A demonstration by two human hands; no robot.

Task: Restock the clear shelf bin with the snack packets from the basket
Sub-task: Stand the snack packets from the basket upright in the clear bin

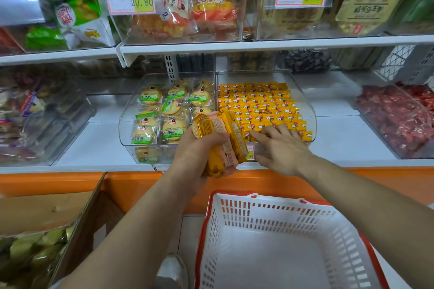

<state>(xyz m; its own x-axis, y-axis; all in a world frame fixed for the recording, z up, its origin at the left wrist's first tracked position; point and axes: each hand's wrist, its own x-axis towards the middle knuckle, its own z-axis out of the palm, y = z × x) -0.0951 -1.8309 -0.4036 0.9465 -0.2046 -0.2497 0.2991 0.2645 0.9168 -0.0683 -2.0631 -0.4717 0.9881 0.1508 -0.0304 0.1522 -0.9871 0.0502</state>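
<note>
Sitting below the shelf (105, 145), the red-rimmed basket (231, 193) is facing the clear shelf bin (313, 122), which is holding rows of yellow snack packets (263, 105), while the right hand (284, 150) is laying straight fingers (260, 133) on the front row and the left hand (199, 150) is gripping a stack of packets (220, 129).

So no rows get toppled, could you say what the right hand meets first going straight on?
Likely the front row of yellow snack packets in the clear plastic shelf bin; the right hand's fingers look nearly on them.
</note>
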